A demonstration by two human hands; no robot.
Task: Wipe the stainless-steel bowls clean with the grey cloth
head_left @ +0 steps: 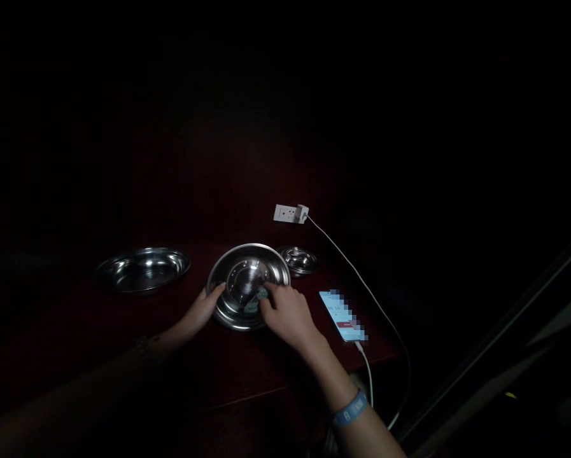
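A round steel plate [240, 270] stands tilted toward me on a dark red table [247, 372]. My left hand [203, 310] grips its left rim, fingers curled over the edge. My right hand [288, 315] presses a small grey-blue scrubber [255, 299] against the plate's lower inner face, fingers closed around it. A blue wristband [351, 408] sits on my right wrist.
A wide steel dish [142, 270] lies to the left and a small steel bowl [298, 259] behind right. A lit phone [343, 316] lies at the right, its white cable [361, 280] running to a wall socket [289, 214]. The surroundings are very dark.
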